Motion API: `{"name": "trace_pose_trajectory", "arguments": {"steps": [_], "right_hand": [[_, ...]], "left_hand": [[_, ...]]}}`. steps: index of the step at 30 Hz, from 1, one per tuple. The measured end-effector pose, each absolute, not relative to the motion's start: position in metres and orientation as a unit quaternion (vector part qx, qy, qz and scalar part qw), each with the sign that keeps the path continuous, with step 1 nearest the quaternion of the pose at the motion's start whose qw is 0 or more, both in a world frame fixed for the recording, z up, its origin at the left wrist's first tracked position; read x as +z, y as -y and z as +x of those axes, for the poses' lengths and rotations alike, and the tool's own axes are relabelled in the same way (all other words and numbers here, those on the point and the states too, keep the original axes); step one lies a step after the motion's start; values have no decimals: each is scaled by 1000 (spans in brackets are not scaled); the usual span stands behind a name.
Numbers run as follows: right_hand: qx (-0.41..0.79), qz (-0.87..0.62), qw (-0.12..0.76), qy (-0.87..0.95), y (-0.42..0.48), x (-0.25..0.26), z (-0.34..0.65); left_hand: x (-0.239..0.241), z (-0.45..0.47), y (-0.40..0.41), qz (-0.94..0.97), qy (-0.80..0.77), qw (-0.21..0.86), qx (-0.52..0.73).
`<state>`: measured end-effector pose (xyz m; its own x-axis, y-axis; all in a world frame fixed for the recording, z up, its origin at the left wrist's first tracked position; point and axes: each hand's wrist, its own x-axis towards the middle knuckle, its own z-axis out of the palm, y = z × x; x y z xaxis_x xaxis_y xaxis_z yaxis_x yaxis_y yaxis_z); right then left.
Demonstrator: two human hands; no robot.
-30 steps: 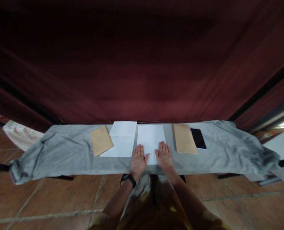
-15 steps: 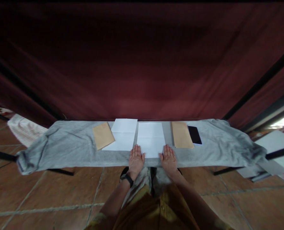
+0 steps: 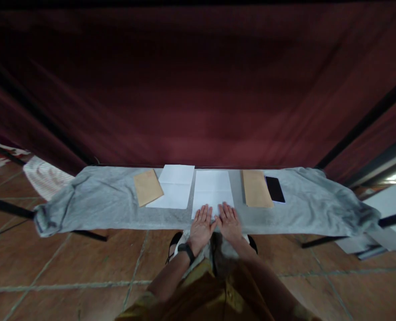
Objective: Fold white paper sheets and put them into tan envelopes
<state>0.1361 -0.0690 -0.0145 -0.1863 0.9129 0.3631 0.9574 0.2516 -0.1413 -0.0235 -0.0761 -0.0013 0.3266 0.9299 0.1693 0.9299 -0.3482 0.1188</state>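
A creased white sheet of paper (image 3: 213, 185) lies flat right in front of me. My left hand (image 3: 202, 226), with a dark band at the wrist, rests palm down on its near left part, fingers stretched out. Close beside it my right hand (image 3: 229, 222) lies flat on the near right part, the thumbs almost touching. Both hands are open and hold nothing; they hide the sheet's near edge. To the left is a second creased sheet (image 3: 177, 189), its left side under a brown envelope (image 3: 147, 187). On the right lies a stack of brown envelopes (image 3: 257, 189).
A dark-screened phone (image 3: 275, 190) lies right of the envelopes. A grey cloth (image 3: 97, 200) covers the narrow table. Behind it hangs a dark red curtain (image 3: 198, 111) between black poles. White boards (image 3: 388, 205) stand low at the far right, above the tiled floor (image 3: 94, 263).
Both hands have moved inward from the sheet's two sides onto its near part and are now close together. The view has shifted slightly; the papers, envelopes and phone lie as before.
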Motion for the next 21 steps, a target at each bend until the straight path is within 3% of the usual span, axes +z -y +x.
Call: {"name": "trace_pose_trajectory", "arguments": {"steps": [7, 14, 21], "right_hand": [[-71, -618, 176, 763, 86, -19, 161], [13, -636, 182, 750, 19, 18, 137], [-13, -635, 160, 756, -3, -10, 122]], "left_hand": [[4, -23, 55, 802, -584, 29, 121], [16, -11, -15, 799, -587, 35, 130], [15, 0, -70, 807, -580, 68, 87]]}}
